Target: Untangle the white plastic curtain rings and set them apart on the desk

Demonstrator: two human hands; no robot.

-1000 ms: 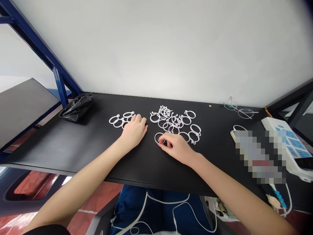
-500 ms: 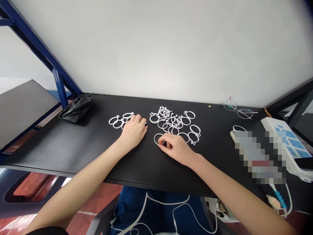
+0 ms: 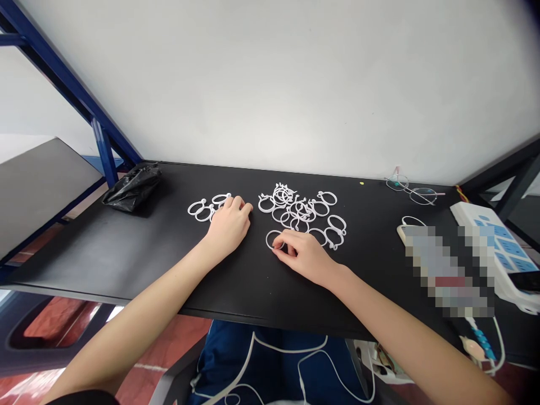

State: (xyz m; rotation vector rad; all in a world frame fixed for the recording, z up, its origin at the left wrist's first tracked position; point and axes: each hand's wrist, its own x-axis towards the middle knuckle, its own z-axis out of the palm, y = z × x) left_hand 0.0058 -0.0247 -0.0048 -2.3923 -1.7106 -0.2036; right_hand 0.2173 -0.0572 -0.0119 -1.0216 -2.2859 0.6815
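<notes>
White plastic curtain rings with small eyelets lie in two groups on the black tabletop (image 3: 139, 253). My left hand (image 3: 230, 225) rests palm-down over the right side of the smaller group of curtain rings (image 3: 203, 214), partly covering it. Its fingers are bent downward, and what is under the fingertips is hidden. My right hand (image 3: 301, 250) is closed in a pinch on the edge of a single curtain ring (image 3: 268, 242), which lies near the table surface. Just beyond that hand spreads the larger, overlapping pile of curtain rings (image 3: 291, 212).
A crumpled black plastic bag (image 3: 133, 188) sits at the left back. Eyeglasses (image 3: 423, 196) lie against the wall at the right. A blurred-out phone (image 3: 447, 270) with a cable and a white power strip (image 3: 498, 247) occupy the right side. White cords (image 3: 291, 351) cross my lap.
My left hand has shifted very slightly, and a white bit seen by its fingertips is no longer visible. My right hand and its curtain ring have stayed put.
</notes>
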